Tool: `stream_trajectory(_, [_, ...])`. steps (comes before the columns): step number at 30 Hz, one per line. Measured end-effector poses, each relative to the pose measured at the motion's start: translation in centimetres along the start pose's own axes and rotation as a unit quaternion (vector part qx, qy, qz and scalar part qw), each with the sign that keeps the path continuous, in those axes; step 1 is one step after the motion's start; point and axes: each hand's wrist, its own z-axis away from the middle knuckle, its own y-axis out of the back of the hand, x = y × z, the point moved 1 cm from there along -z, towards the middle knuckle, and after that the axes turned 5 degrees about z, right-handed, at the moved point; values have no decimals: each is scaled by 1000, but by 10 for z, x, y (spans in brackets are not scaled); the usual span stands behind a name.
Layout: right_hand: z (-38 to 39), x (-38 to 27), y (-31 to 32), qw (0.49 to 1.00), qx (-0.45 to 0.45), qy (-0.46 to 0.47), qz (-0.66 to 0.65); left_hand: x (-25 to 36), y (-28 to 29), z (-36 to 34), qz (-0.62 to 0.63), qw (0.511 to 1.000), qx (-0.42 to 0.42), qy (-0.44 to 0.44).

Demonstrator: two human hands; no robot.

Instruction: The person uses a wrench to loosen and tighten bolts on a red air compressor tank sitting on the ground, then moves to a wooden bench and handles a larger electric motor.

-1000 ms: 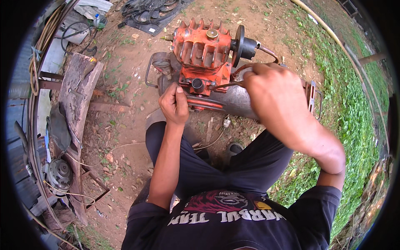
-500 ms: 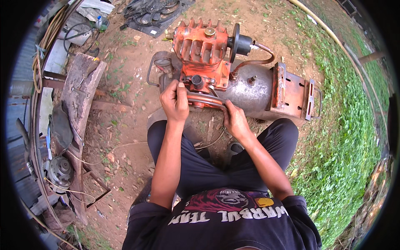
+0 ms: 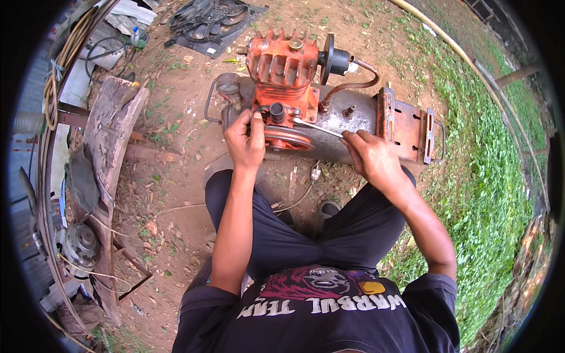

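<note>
An orange finned compressor pump (image 3: 279,67) sits on a grey steel tank (image 3: 347,126), with a copper pipe (image 3: 353,85) at its right and a grooved pulley (image 3: 288,141) below. My right hand (image 3: 374,153) grips a silver wrench (image 3: 321,128), whose far end reaches a bolt beside a dark round port (image 3: 276,112) on the pump base. My left hand (image 3: 246,141) is at the left of that port, over the pulley's left edge, fingers closed; what they hold is hidden.
A weathered plank (image 3: 106,153) with tools and a round metal part (image 3: 79,244) runs along the left beside corrugated sheets. Coiled black hoses (image 3: 212,23) lie behind on a dark mat. A cable (image 3: 300,200) crosses the dirt near my feet. A long pale pipe (image 3: 444,38) borders the grass.
My right hand came down to the pulley's edge, then moved right and up with the wrench, now clearly visible at the bolt. My left hand stayed nearly in place.
</note>
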Motion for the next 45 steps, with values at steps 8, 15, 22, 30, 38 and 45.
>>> stream_trajectory(8, [-46,-19,58,981,-69,68,167,-5,0,-1,-1,1000,8,-16])
stream_trajectory(15, [-78,-31,75,975,-66,77,198,-1,2,2,8,1000,-1,9])
stream_trajectory(22, [-29,39,-24,995,-22,-53,-84,-7,-6,2,5,999,31,7])
stream_trajectory(30, [5,-38,-151,886,129,-185,-405,4,-7,2,36,997,44,54])
stream_trajectory(38, [13,8,-71,972,76,-77,-208,0,-4,1,31,998,37,45])
stream_trajectory(45, [-9,6,-5,998,-10,-50,-32,-5,-6,0,36,998,33,35])
